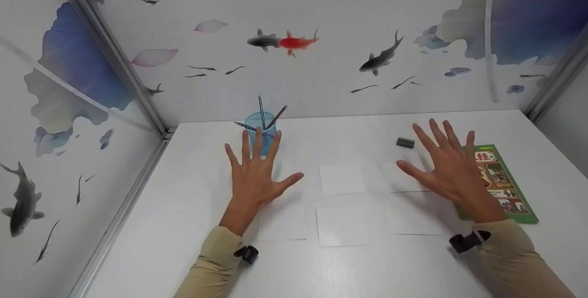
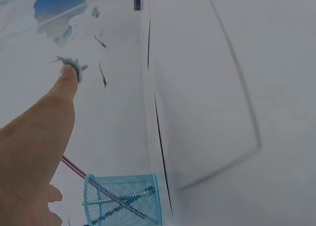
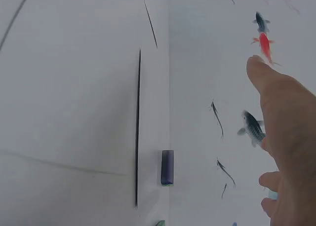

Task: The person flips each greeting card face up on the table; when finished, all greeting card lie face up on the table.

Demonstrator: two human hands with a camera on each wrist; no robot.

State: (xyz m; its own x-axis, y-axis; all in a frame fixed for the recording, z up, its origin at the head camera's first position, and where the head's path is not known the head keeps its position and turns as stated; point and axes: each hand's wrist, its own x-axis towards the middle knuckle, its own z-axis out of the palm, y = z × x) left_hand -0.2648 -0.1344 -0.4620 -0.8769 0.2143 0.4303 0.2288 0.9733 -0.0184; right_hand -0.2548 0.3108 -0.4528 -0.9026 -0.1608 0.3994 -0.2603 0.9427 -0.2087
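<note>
Left hand (image 1: 254,171) — wide, near blue cup (image 2: 131,189) (3 pencils (image 1: 277,116)) | right hand (image 1: 449,169) — wide, near dark block (image 1: 405,143)

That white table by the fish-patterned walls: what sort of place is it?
Perhaps a desk booth: fish-patterned walls and metal corner posts edge the white table, where a blue pencil cup stands.

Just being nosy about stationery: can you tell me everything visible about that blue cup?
The blue cup is a round, light-blue holder with fine mesh walls and solid bands at rim and base, perhaps metal. It stands upright on the white table near the back wall, holding three slim pencils or pens that lean different ways. From the head view, the left hand partly hides it; no touch can be made out.
</note>
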